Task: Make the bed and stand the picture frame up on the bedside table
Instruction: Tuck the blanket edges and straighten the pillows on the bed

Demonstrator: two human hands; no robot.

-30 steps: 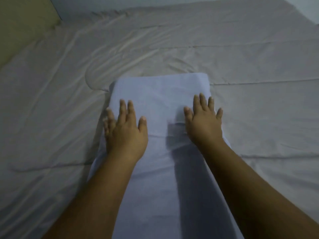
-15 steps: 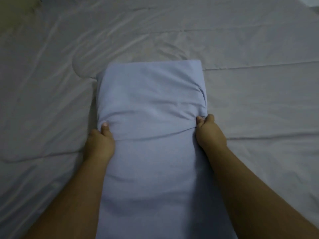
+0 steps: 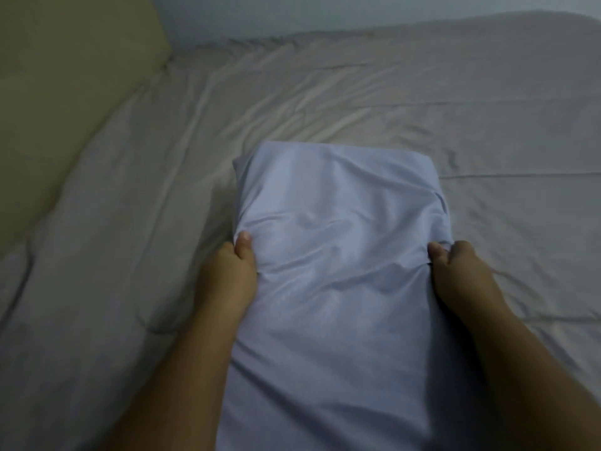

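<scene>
Dim light; a pale wall [image 3: 357,11] behind and an olive padded headboard [image 3: 65,76] at left.

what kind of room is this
Most likely a bedroom. A wrinkled grey bed sheet fills the view, both hands grip a pale blue pillow lying on it, and a padded beige headboard or cushion stands along the left edge.

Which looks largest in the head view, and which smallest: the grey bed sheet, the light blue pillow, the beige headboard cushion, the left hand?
1. Grey bed sheet, filling most of the view.
2. Light blue pillow, though nearness to the camera enlarges it.
3. Beige headboard cushion, cut off by the frame edge.
4. Left hand, clearly smallest.
</scene>
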